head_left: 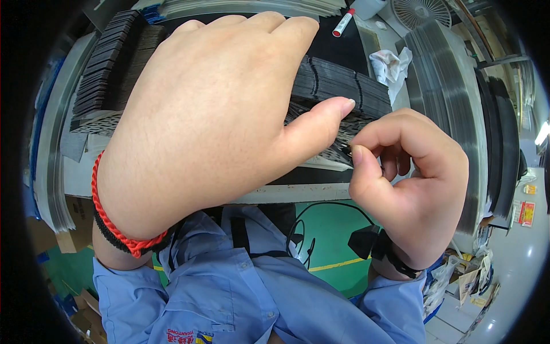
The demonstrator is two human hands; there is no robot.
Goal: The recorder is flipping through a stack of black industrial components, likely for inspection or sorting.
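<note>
My left hand (212, 109) is spread large above the work surface, back up and thumb stretched out to the right. Its fingertips are hidden beyond the knuckles. Under and past the thumb lies a stack of thin black strips (338, 86), crossed by two dark bands. To the right, my right hand (415, 157) is closed in a pinch, thumb against forefinger, beside the near edge of that stack. A small dark bit shows at the pinch, too small to name. Another row of stacked black strips (106, 63) stands left of my left hand, partly covered by it.
A red-capped white marker (344, 23) and a crumpled white cloth (392, 66) lie at the back right. Tall stacks of translucent sheets (447, 97) edge the right side, more sheets (54, 155) the left. A fan (421, 12) stands behind. A black cable (321, 203) loops below the table edge.
</note>
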